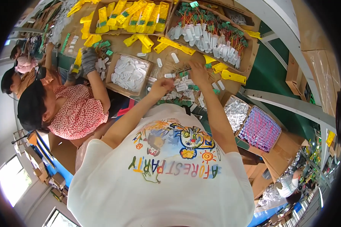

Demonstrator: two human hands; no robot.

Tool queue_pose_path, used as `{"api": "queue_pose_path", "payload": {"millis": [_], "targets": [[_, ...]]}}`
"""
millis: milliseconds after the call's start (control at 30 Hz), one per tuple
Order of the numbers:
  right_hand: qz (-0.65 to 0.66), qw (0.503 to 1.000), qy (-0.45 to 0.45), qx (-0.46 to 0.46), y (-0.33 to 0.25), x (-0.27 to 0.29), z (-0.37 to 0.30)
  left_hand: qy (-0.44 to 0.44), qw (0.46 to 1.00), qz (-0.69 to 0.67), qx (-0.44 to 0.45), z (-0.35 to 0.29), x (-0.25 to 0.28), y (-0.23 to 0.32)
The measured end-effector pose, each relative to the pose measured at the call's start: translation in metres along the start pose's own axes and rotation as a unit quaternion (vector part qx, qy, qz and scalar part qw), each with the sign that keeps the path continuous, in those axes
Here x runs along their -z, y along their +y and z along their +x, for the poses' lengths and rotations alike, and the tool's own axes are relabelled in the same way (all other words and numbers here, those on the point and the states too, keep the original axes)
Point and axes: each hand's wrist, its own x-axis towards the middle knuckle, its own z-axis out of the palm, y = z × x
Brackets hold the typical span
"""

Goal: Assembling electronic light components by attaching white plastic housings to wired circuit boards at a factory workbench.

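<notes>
The person in the white printed T-shirt (163, 178) reaches both bare arms up over a brown table (119, 43) crowded with small parts. The left hand (162, 85) is curled into a loose fist at the near edge of a heap of small white plastic pieces with green circuit boards (182, 92); its fingers are clenched, but what they pinch, if anything, is too small to tell. The right hand (197, 72) rests on the far side of the same heap, fingers bent around a thin bundle of wired parts (180, 70) that sticks out to the left of the hand. Just left of the heap stands a shallow cardboard tray of white pieces (129, 73). Beyond it lie a cardboard box of yellow plastic casings (130, 17) and a larger box of white parts with green boards and red wires (210, 32); loose yellow casings (233, 76) lie beside the right hand. To the right sit a small box of white pieces (235, 112) and a tray of purple parts (260, 129). On the left, a co-worker in a red dotted top (77, 109) works with a gloved hand (89, 59) raised over the table.
</notes>
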Motion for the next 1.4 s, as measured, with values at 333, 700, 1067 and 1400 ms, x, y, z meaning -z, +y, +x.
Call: {"api": "queue_pose_path", "payload": {"millis": [333, 700, 1067, 1400], "targets": [[0.130, 0.980, -0.140, -0.046, -0.071, 0.128, 0.006, 0.166, 0.887, 0.280, -0.326, -0.039, 0.004, 0.063], [0.589, 0.805, 0.020, 0.063, -0.118, 0.229, 0.009, 0.031, 0.637, 0.420, -0.645, -0.131, -0.030, 0.225], [0.665, 0.730, 0.009, 0.157, -0.127, 0.231, 0.020, -0.201, 0.636, 0.392, -0.633, -0.133, -0.039, 0.247], [0.439, 0.894, -0.079, -0.036, -0.123, 0.237, -0.013, -0.031, 0.635, 0.533, -0.559, -0.120, -0.043, 0.215]]}}
